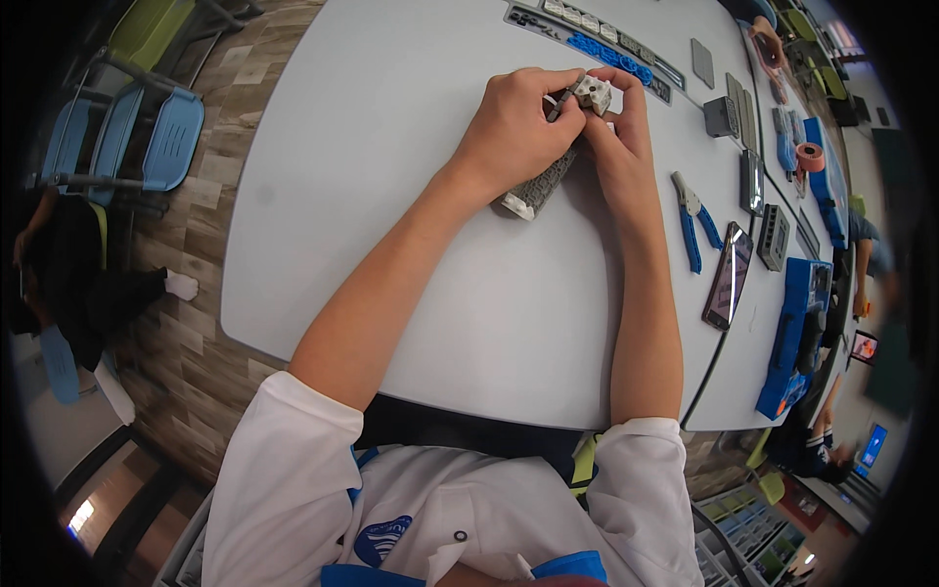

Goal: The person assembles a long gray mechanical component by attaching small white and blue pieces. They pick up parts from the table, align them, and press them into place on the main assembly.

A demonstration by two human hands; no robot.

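Note:
Both my hands meet above the far middle of the white table (469, 313). Between their fingertips is a small white block with dark holes (593, 93). My left hand (518, 127) pinches a thin dark grey strip (560, 104) against the block's left side. My right hand (624, 127) closes round the block's other side, its thumb below and fingers behind. A long grey textured block (543, 184) with a white end slants beneath my hands; whether it joins the white block is hidden by my fingers.
A tray (665, 91) of blue and grey pieces lies at the far edge. To the right are blue-handled pliers (695, 220), a phone (729, 276), a grey box (722, 116) and a blue case (794, 333). Blue chairs (173, 140) and a seated person are at left; other people sit at right.

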